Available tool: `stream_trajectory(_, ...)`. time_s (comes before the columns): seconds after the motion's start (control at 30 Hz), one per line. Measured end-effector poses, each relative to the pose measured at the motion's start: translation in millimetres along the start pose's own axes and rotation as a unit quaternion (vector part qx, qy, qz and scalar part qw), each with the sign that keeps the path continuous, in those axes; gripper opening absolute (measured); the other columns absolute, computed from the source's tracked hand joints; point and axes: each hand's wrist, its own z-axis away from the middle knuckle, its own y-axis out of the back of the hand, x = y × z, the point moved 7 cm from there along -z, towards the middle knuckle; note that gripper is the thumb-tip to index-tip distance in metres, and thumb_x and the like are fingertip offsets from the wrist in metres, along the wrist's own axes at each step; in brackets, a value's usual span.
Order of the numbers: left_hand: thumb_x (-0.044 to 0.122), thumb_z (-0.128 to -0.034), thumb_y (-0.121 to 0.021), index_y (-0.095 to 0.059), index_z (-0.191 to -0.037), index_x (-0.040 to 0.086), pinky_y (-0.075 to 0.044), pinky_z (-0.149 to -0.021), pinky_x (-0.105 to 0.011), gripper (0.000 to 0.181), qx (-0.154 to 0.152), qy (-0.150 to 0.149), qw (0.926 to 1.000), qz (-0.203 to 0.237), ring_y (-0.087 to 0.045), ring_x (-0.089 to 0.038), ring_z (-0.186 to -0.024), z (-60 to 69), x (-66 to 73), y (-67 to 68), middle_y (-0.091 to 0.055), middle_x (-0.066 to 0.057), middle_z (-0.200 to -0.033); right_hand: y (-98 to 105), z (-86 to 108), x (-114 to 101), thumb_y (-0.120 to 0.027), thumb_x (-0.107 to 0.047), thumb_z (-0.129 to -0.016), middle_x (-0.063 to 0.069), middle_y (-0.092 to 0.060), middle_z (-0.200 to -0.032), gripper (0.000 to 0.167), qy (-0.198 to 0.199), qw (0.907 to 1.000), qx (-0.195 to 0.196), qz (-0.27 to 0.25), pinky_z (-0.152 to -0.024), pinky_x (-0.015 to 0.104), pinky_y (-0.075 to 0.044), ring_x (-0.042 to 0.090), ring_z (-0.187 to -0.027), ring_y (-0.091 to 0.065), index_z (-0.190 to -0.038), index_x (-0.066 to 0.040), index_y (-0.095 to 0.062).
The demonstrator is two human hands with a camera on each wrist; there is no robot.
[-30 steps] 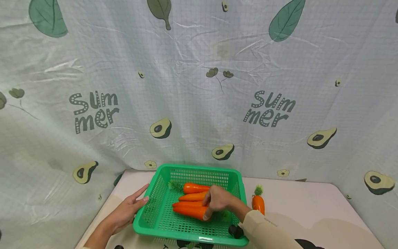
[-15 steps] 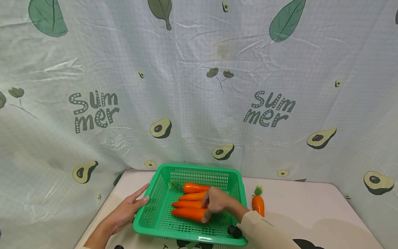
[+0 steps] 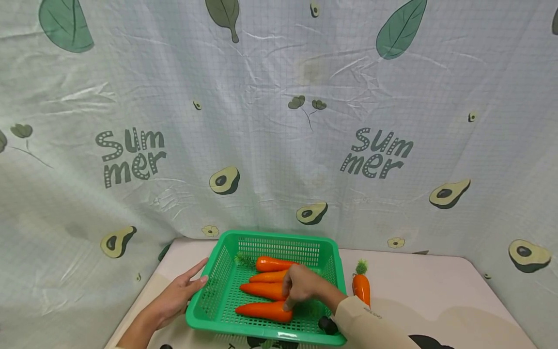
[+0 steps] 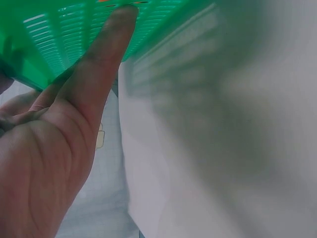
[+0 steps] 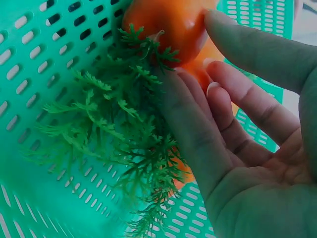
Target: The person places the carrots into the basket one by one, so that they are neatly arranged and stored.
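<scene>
In the head view a green plastic basket (image 3: 257, 332) holds several orange carrots, one (image 3: 274, 264) at the back with a leafy green top. My right hand (image 3: 301, 286) reaches inside and pinches the blunt end of the nearest carrot (image 3: 261, 310). The right wrist view shows the thumb on one side of that carrot (image 5: 171, 29) and fingers on the other, with feathery leaves (image 5: 114, 114) beside them. My left hand (image 3: 174, 295) rests against the basket's left side, fingers extended; the left wrist view shows one straight finger (image 4: 106, 54) along the slotted wall.
Another carrot (image 3: 361, 288) with a leafy top lies on the pale table (image 3: 418, 291), right of the basket. A printed curtain (image 3: 270, 145) hangs behind and at both sides. A small dark object (image 3: 328, 325) shows at the basket's near right corner.
The nearest carrot has moved toward the basket's near side, leaving a gap from the other carrots. My right hand has shifted only slightly. The left hand and basket hold nearly the same place.
</scene>
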Motion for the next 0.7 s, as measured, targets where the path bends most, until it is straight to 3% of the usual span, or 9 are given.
stream_trajectory(0.27, 0.038, -0.1116, -0.048, 0.007, -0.168, 0.012, -0.062, -0.088, -0.051, 0.083, -0.002, 0.0, 1.0, -0.002, -0.069, -0.029, -0.117, 0.2, 0.1, -0.5, -0.043, -0.04, -0.152, -5.2, 0.4, -3.1, -0.097, -0.009, -0.068, -0.011, -0.046, -0.058, 0.029, -0.025, 0.9989, -0.027, 0.029, -0.057, 0.018, -0.042, 0.003, -0.066, -0.042, -0.059, -0.013, -0.07)
stream_trajectory(0.47, 0.038, -0.1119, -0.048, 0.008, -0.168, 0.012, -0.062, -0.088, -0.052, 0.083, -0.006, -0.001, 1.0, 0.002, -0.07, -0.03, -0.117, -0.3, -0.3, -0.5, -0.045, -0.04, -0.151, -5.0, 1.3, -1.9, -0.098, -0.012, -0.068, -0.01, -0.037, -0.054, 0.04, -0.038, 0.9982, -0.026, 0.038, -0.052, 0.019, -0.036, 0.006, -0.06, -0.038, -0.054, -0.016, -0.061)
stream_trajectory(0.7, 0.038, -0.1119, -0.048, 0.007, -0.168, 0.011, -0.062, -0.088, -0.051, 0.083, -0.005, -0.004, 1.0, 0.001, -0.07, -0.029, -0.116, -0.2, 0.7, 0.2, -0.047, -0.038, -0.15, 2.3, 1.2, -1.3, -0.095, -0.005, -0.071, -0.007, -0.048, -0.055, 0.026, -0.019, 0.9988, -0.016, -0.041, -0.051, 0.023, -0.044, 0.008, -0.055, -0.046, -0.064, -0.008, -0.07)
